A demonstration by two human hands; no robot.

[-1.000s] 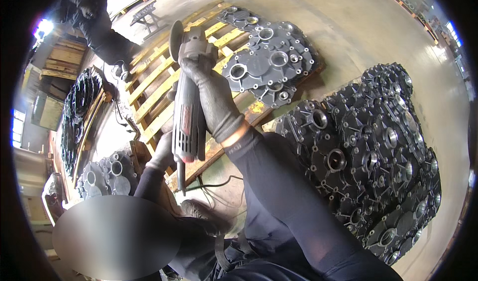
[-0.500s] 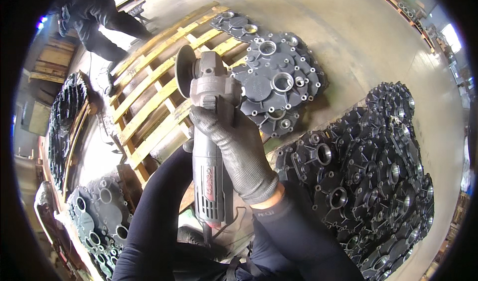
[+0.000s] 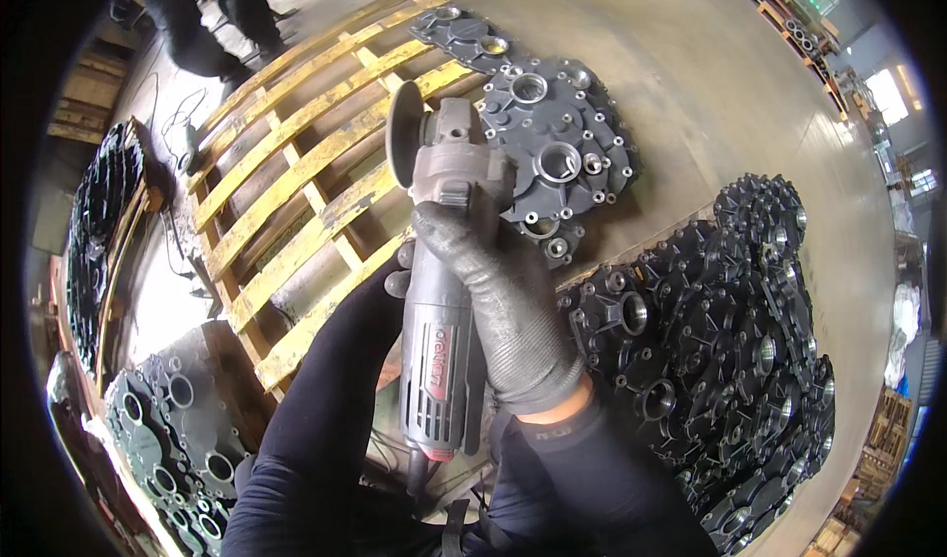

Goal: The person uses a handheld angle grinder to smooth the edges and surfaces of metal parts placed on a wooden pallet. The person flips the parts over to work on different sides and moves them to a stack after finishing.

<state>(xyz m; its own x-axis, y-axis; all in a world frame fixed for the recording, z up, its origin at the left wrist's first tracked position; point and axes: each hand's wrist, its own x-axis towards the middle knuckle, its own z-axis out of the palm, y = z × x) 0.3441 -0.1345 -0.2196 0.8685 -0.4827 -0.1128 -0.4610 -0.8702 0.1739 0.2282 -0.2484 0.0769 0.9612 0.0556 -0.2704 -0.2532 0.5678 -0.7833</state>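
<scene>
Grey angle grinder (image 3: pixel 439 291) sits clenched in my gloved right hand (image 3: pixel 503 300); my left hand (image 3: pixel 400 271) grasps beneath, disc at twelve o'clock above the yellow pallet (image 3: pixel 296 192).

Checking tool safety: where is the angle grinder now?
Centre of the head view, the angle grinder is gripped by the gloved right hand, above the yellow pallet.

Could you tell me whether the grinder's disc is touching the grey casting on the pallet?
No, the angle grinder is held up in the gloved right hand, its disc clear of the grey casting.
</scene>
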